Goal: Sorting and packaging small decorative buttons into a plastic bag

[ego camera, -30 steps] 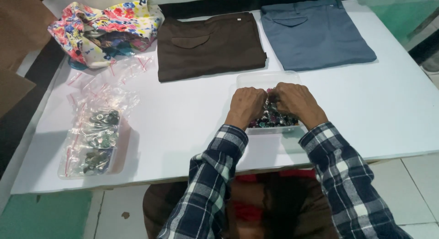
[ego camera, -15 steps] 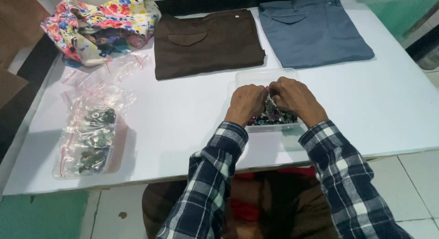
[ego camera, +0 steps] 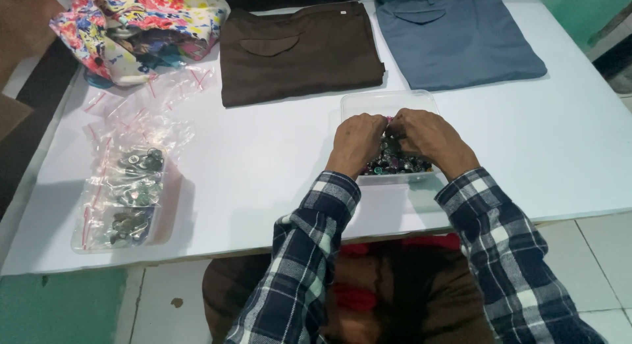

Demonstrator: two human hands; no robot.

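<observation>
While both hands are reaching into the clear plastic container (ego camera: 390, 102) near the front edge of the white surface (ego camera: 263, 166), the left hand (ego camera: 357, 141) and the right hand (ego camera: 426, 137) are meeting fingertip to fingertip over the heap of small dark buttons (ego camera: 395, 163) inside it. The heap is lying directly beneath the hands, so neither is nearer; the container's long axis is running away from the person, towards the folded brown trousers (ego camera: 296, 51) and the folded grey-blue trousers (ego camera: 454, 38). Both hands are curling closed and seem to be pinching something small between them, though what it is cannot be made out. Well off to the left, zip bags of buttons (ego camera: 128, 192) are lying below a floral fabric bag (ego camera: 131, 28). Compared with a second ago, the hands are staying in the same pose over the container; only the view is shifting slightly.
</observation>
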